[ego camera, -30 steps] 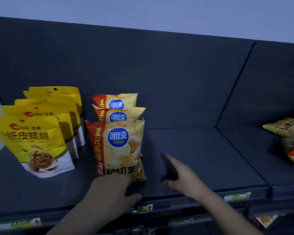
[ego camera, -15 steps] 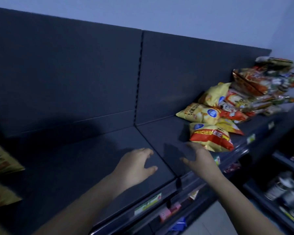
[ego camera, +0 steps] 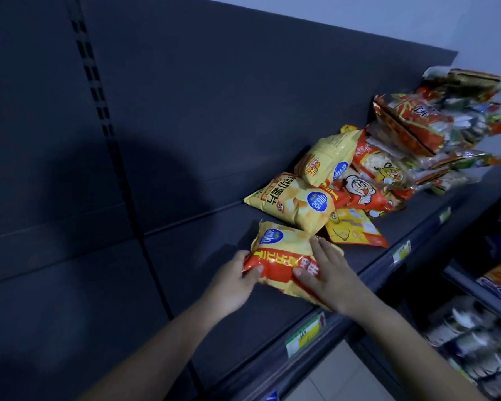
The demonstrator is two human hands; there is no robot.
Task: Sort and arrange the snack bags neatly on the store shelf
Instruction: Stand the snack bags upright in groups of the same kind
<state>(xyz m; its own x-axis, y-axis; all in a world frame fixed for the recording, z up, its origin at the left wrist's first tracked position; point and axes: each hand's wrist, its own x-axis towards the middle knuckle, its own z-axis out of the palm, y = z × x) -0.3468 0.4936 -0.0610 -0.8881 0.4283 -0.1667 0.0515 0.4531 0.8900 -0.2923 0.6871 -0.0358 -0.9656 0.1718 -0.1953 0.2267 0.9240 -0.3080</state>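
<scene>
Shelf [ego camera: 185, 285] holds a heaped snack pile [ego camera: 388, 175]. Just before it, my left hand [ego camera: 232, 287] and right hand [ego camera: 330, 276] both grasp one chip bag [ego camera: 284, 256], lying flat, logo end toward the pile.

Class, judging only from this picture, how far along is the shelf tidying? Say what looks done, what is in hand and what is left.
Done: nothing in view looks arranged yet; the near part of the shelf is bare. In hand: the left hand and right hand both grip one yellow and red chip bag. Left: the jumbled pile of snack bags to the right, lying flat and overlapping.
</scene>
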